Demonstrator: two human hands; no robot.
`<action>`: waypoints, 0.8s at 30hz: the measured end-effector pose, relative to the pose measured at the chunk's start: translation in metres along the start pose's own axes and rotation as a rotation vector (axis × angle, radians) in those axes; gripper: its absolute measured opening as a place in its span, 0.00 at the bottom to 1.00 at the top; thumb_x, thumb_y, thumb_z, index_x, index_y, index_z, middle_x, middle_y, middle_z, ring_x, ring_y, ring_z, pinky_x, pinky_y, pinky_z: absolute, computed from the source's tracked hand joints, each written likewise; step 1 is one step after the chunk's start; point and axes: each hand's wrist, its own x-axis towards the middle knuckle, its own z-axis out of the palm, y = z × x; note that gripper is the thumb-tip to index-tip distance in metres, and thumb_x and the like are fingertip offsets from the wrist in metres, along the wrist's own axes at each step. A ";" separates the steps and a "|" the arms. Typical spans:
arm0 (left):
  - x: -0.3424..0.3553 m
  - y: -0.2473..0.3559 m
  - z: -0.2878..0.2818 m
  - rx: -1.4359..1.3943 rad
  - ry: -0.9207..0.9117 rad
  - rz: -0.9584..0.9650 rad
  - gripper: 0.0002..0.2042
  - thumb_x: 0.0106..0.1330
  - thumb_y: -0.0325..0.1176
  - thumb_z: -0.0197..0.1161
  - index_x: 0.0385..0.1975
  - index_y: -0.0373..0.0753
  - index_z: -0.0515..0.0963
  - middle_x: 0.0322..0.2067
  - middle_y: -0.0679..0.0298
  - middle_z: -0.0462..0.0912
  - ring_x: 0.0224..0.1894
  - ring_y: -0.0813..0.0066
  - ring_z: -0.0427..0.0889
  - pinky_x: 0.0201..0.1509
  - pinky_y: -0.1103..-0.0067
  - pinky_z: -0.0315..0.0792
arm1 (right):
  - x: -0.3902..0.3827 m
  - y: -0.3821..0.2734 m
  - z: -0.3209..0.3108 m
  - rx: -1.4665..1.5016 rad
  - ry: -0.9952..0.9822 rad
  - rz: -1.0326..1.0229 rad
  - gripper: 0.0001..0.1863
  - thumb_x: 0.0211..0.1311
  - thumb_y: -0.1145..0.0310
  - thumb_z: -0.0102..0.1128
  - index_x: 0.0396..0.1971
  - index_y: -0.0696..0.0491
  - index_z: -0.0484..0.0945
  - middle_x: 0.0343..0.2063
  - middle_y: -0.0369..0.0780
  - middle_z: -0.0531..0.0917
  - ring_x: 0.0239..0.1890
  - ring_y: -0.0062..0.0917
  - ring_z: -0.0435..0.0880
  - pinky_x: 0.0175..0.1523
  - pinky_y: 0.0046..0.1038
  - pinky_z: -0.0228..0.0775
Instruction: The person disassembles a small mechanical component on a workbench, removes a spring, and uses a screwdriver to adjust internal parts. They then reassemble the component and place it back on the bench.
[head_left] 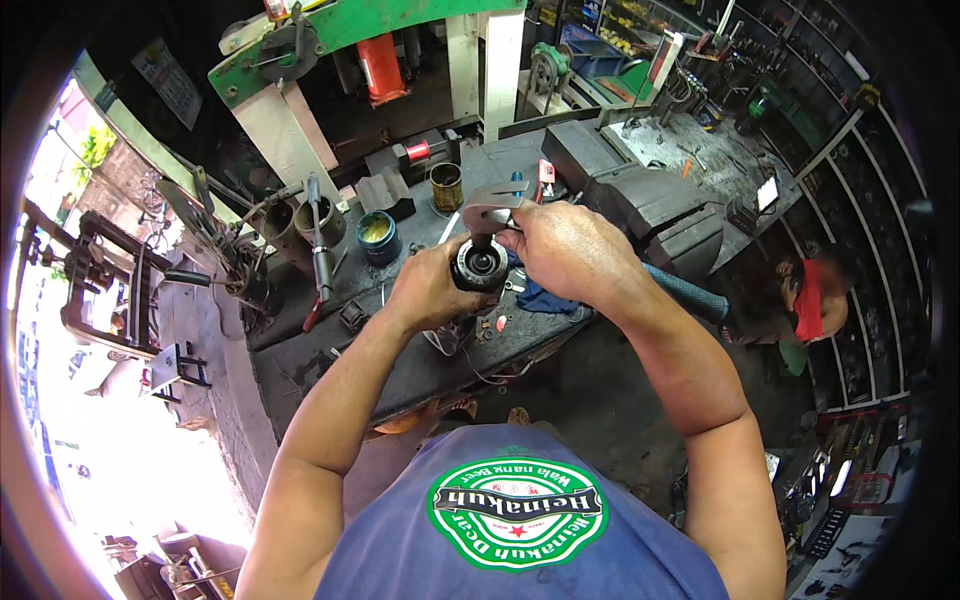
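Note:
In front of my chest, my left hand (pixel 428 285) is wrapped round a dark cylindrical metal part (pixel 481 264), its round, ringed end facing up. Above that end, my right hand (pixel 572 248) is closed on a flat grey metal tool (pixel 486 209) with a broad curved edge; its exact kind is unclear. The tool's lower tip comes down close to the part's rim, and I cannot tell if they touch. Just beyond my left hand sits a dark tin of yellowish grease (pixel 377 237). Behind the tool is a rusty open can (pixel 446 187).
The dark workbench (pixel 300 352) carries a large bench vise (pixel 660 212) at right and a blue cloth (pixel 546 299) by my right wrist. A long-handled tool (pixel 320 245) stands at left. Behind rises a green-topped press frame (pixel 378 30). Another person (pixel 815 300) sits at right.

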 end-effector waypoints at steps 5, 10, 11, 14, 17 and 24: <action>-0.002 0.000 0.001 0.010 -0.020 -0.031 0.39 0.49 0.46 0.87 0.65 0.44 0.84 0.53 0.50 0.93 0.57 0.49 0.91 0.64 0.60 0.83 | 0.003 -0.006 -0.004 0.028 -0.103 0.062 0.23 0.83 0.50 0.59 0.55 0.56 0.86 0.45 0.56 0.92 0.51 0.56 0.91 0.56 0.56 0.83; 0.000 0.000 -0.001 0.015 -0.030 -0.057 0.39 0.50 0.46 0.87 0.65 0.44 0.84 0.52 0.50 0.93 0.56 0.49 0.92 0.63 0.62 0.83 | -0.028 -0.002 -0.013 0.071 0.091 -0.037 0.21 0.81 0.52 0.61 0.51 0.56 0.88 0.40 0.55 0.92 0.46 0.56 0.91 0.51 0.56 0.84; 0.000 0.001 -0.002 0.052 -0.036 -0.064 0.38 0.50 0.45 0.87 0.65 0.44 0.84 0.52 0.49 0.93 0.56 0.49 0.92 0.63 0.61 0.83 | -0.036 -0.001 -0.010 0.129 0.181 -0.108 0.20 0.81 0.52 0.62 0.50 0.56 0.88 0.39 0.55 0.91 0.44 0.55 0.91 0.50 0.56 0.84; -0.001 0.003 -0.003 -0.017 -0.043 -0.043 0.38 0.50 0.45 0.86 0.66 0.43 0.83 0.52 0.48 0.93 0.56 0.48 0.92 0.63 0.61 0.83 | -0.045 -0.003 0.004 -0.039 -0.109 -0.015 0.21 0.81 0.53 0.62 0.45 0.59 0.87 0.35 0.56 0.91 0.40 0.55 0.93 0.45 0.55 0.85; -0.001 0.004 -0.001 0.010 -0.010 -0.018 0.40 0.50 0.45 0.86 0.68 0.42 0.82 0.53 0.48 0.93 0.57 0.48 0.92 0.63 0.61 0.83 | -0.049 0.002 0.007 0.000 -0.023 -0.093 0.20 0.81 0.53 0.63 0.48 0.58 0.86 0.32 0.55 0.91 0.38 0.55 0.93 0.44 0.56 0.86; 0.001 -0.001 0.000 0.024 -0.069 -0.057 0.44 0.50 0.48 0.88 0.71 0.43 0.80 0.54 0.48 0.93 0.57 0.48 0.92 0.64 0.61 0.83 | -0.060 0.009 0.004 0.130 0.192 -0.185 0.20 0.81 0.54 0.62 0.51 0.58 0.85 0.30 0.54 0.90 0.36 0.53 0.93 0.40 0.53 0.86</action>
